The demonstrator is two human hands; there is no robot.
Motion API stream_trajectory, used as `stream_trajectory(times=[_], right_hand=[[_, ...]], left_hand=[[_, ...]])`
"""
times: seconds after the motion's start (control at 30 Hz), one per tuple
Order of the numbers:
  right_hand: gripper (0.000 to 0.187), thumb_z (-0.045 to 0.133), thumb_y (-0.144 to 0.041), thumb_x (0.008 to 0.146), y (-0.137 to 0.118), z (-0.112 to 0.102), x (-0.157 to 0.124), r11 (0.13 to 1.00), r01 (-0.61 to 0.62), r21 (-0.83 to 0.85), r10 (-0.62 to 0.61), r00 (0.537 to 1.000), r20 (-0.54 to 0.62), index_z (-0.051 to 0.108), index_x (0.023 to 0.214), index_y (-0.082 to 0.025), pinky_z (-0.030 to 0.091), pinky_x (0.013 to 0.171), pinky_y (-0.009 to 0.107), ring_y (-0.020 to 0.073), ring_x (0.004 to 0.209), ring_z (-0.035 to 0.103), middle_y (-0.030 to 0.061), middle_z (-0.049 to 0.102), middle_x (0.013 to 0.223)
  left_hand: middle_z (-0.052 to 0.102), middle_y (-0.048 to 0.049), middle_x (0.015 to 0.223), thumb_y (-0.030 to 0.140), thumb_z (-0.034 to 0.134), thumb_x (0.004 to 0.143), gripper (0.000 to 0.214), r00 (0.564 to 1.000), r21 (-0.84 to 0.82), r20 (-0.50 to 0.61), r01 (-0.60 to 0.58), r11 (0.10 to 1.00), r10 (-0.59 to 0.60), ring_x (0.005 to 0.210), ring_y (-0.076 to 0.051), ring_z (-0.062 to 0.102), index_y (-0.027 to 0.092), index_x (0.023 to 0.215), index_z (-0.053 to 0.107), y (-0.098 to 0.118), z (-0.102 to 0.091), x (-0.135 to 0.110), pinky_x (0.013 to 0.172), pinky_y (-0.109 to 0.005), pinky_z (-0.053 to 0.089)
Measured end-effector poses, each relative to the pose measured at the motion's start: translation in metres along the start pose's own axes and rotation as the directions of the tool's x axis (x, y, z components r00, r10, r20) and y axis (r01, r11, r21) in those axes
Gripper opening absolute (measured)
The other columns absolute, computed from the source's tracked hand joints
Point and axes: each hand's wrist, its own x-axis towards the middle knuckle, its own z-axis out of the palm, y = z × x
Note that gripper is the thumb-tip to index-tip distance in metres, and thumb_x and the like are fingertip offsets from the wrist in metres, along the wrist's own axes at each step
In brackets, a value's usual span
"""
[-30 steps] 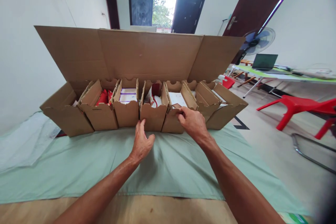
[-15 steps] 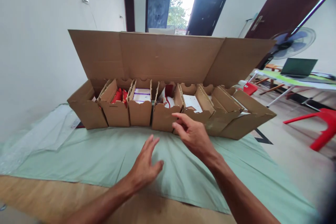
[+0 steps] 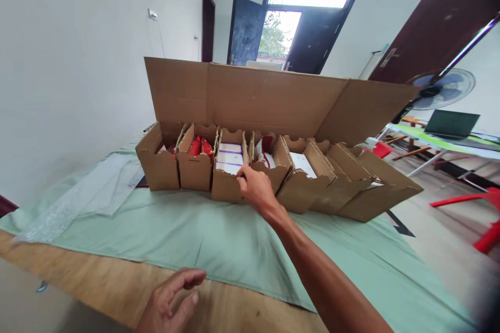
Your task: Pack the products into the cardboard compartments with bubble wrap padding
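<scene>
My right hand (image 3: pixel 255 187) has its fingers closed over the top front edge of a narrow cardboard bin (image 3: pixel 226 187), at the bin's right corner. White packs with purple edging (image 3: pixel 229 157) lie inside that bin. My left hand (image 3: pixel 172 299) is low in view over the wooden table edge, thumb and fingers apart, holding nothing. To the left of the gripped bin stands a bin with red packets (image 3: pixel 201 146). On its right, another bin holds a dark red and white item (image 3: pixel 265 151), and the one beyond has a white flat item (image 3: pixel 302 165).
A large cardboard panel (image 3: pixel 273 96) stands up behind the row of bins. Clear plastic wrap (image 3: pixel 97 187) lies on the green cloth (image 3: pixel 167 234) at left. A fan (image 3: pixel 445 88), a laptop (image 3: pixel 453 124) and a red chair (image 3: pixel 488 223) are at right.
My right hand has moved left onto the bin with the white packs, which now sits a little further forward. My left hand has dropped toward the table's near edge. The view has shifted.
</scene>
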Motion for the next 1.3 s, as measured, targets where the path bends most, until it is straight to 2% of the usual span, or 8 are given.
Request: stream_trajectory(times=[0.3, 0.4, 0.47, 0.6, 0.73, 0.87, 1.07, 1.3], right_hand=[[0.014, 0.058, -0.027, 0.095, 0.059, -0.070, -0.201, 0.921, 0.272, 0.278, -0.280, 0.960, -0.014, 0.071, 0.091, -0.029, 0.054, 0.058, 0.025, 0.0165, 0.061, 0.071, -0.0003, 0.075, 0.074], [0.017, 0.065, -0.034, 0.093, 0.108, -0.088, -0.235, 0.941, 0.085, 0.329, -0.039, 0.989, -0.144, 0.073, 0.107, -0.029, 0.063, 0.066, 0.026, 0.0208, 0.074, 0.078, 0.0039, 0.081, 0.093], [0.046, 0.065, -0.039, 0.095, 0.138, -0.085, -0.254, 0.896, -0.056, 0.441, 0.158, 0.967, -0.198, 0.059, 0.140, -0.031, 0.066, 0.077, 0.031, 0.0256, 0.092, 0.079, 0.0081, 0.079, 0.116], [0.077, 0.063, -0.049, 0.095, 0.161, -0.048, -0.287, 0.823, -0.104, 0.558, 0.160, 0.986, -0.053, 0.031, 0.163, -0.031, 0.060, 0.100, 0.044, 0.0350, 0.134, 0.060, 0.0134, 0.056, 0.153], [0.077, 0.070, -0.056, 0.086, 0.133, -0.007, -0.286, 0.856, -0.119, 0.503, 0.144, 0.990, -0.011, 0.050, 0.152, -0.022, 0.054, 0.107, 0.053, 0.0404, 0.135, 0.058, 0.0169, 0.059, 0.149], [0.055, 0.067, -0.054, 0.087, 0.120, -0.011, -0.244, 0.870, -0.146, 0.472, 0.197, 0.979, -0.060, 0.068, 0.128, -0.018, 0.058, 0.096, 0.052, 0.0383, 0.113, 0.070, 0.0161, 0.074, 0.125], [0.049, 0.070, -0.058, 0.080, 0.160, -0.028, -0.168, 0.841, -0.102, 0.532, 0.171, 0.982, -0.083, 0.072, 0.107, -0.018, 0.056, 0.093, 0.051, 0.0388, 0.108, 0.069, 0.0138, 0.077, 0.114], [0.079, 0.071, -0.061, 0.083, 0.223, -0.008, -0.170, 0.723, -0.129, 0.679, 0.196, 0.980, -0.024, 0.048, 0.150, -0.027, 0.052, 0.104, 0.053, 0.0349, 0.134, 0.058, 0.0146, 0.055, 0.152]], left_hand=[[0.065, -0.0136, 0.140, 0.053, 0.067, 0.088, 0.061, 0.968, -0.071, -0.241, 0.045, 0.996, -0.061, 0.122, -0.031, 0.067, 0.024, 0.141, 0.056, 0.013, -0.003, 0.023, 0.101, -0.045, 0.058], [0.051, -0.0160, 0.155, 0.053, 0.069, 0.086, 0.074, 0.974, -0.090, -0.227, -0.020, 0.996, -0.001, 0.132, -0.035, 0.059, 0.025, 0.150, 0.045, 0.017, 0.007, 0.023, 0.107, -0.050, 0.053], [0.044, -0.0154, 0.161, 0.051, 0.069, 0.087, 0.079, 0.989, -0.107, -0.142, -0.042, 0.993, 0.026, 0.139, -0.036, 0.054, 0.026, 0.155, 0.038, 0.018, 0.015, 0.019, 0.110, -0.050, 0.051], [0.044, -0.0129, 0.161, 0.048, 0.069, 0.089, 0.079, 0.999, -0.110, 0.001, 0.044, 0.993, -0.044, 0.140, -0.036, 0.052, 0.029, 0.157, 0.035, 0.014, 0.025, 0.012, 0.107, -0.046, 0.052], [0.057, -0.0113, 0.146, 0.042, 0.067, 0.089, 0.067, 0.991, -0.113, 0.128, 0.055, 0.992, -0.041, 0.135, -0.034, 0.056, 0.027, 0.151, 0.045, 0.019, 0.030, 0.013, 0.108, -0.042, 0.052], [0.060, -0.0109, 0.141, 0.038, 0.067, 0.089, 0.061, 0.990, -0.123, 0.138, 0.031, 0.992, -0.014, 0.129, -0.031, 0.059, 0.025, 0.146, 0.048, 0.039, 0.041, 0.025, 0.103, -0.039, 0.054], [0.063, -0.0114, 0.134, 0.037, 0.067, 0.085, 0.059, 0.985, -0.129, 0.154, -0.058, 0.990, 0.078, 0.120, -0.029, 0.063, 0.022, 0.139, 0.050, 0.061, 0.072, 0.082, 0.103, -0.043, 0.051], [0.039, -0.0203, 0.162, 0.048, 0.070, 0.078, 0.092, 0.988, 0.015, 0.149, -0.028, 1.000, 0.025, 0.146, -0.038, 0.044, 0.022, 0.157, 0.030, 0.028, 0.073, 0.117, 0.112, -0.056, 0.042]])
